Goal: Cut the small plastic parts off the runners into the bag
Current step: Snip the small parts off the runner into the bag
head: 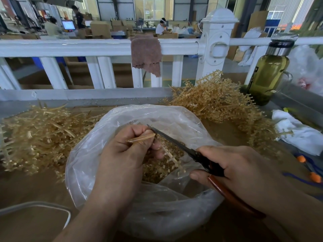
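Bare tabletop (26, 189) near left: passable. Centre: bag (83, 163). Flanks: left runner pile (35, 137), right runner pile (218, 102). Rear: white railing (87, 46), bottle (267, 75). Right edge: white cloth (300, 135).

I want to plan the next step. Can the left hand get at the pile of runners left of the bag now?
Probably yes, once freed: the pile lies open beside the bag, with nothing between it and the left hand. But that hand's grip holds a runner over the bag.
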Motion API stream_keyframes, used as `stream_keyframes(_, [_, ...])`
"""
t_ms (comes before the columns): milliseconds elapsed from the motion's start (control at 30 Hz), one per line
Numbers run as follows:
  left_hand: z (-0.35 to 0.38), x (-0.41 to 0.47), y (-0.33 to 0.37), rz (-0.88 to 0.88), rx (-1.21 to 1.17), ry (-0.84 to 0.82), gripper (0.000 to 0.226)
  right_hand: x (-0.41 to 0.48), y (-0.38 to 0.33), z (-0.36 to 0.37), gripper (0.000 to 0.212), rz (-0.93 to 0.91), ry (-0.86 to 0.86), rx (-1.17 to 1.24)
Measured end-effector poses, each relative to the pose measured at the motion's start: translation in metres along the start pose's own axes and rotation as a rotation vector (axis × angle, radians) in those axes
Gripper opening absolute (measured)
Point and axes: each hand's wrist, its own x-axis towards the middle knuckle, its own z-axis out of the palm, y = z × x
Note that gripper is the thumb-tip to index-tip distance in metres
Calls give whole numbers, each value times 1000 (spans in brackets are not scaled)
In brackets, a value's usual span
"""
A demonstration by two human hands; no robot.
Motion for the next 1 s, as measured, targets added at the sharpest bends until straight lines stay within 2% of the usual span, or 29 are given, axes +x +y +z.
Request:
stream_keyframes(167, [-1,0,-1,-13,9,-5,24,-1,1,2,23,5,4,-4])
stream_keyframes(267, [-2,1,-1,-31,12,22,22,0,3,7,31,16,17,24])
stream_keyframes(367, [-2,2,1,-74,2,45,20,-1,1,8,48,58,121,152])
stream_keyframes(433, [-2,1,2,-113,-4,26,20,-3,-3,8,55,100,227,319])
stream_keyframes(533, [2,-4,6,-145,-47,-34,16,-6,-15,10,49,104,298,529])
stream_keyframes(633, [7,-9,8,-141,-51,-90,19,-4,-24,12,42,94,277,603])
stream_keyframes(733, [10,-10,8,-171,-90,-123,22,-3,-26,17,33,152,290,797])
stream_keyframes(867, [7,-8,12,-284,-261,-257,55,1,-24,20,30,192,398,1039])
stream_keyframes(900, [6,-8,13,-297,-286,-291,57,2,-23,20,29,210,434,1080])
stream_keyframes(1000, [8,-10,11,-281,-289,-321,32,4,-20,21,27,232,489,1163])
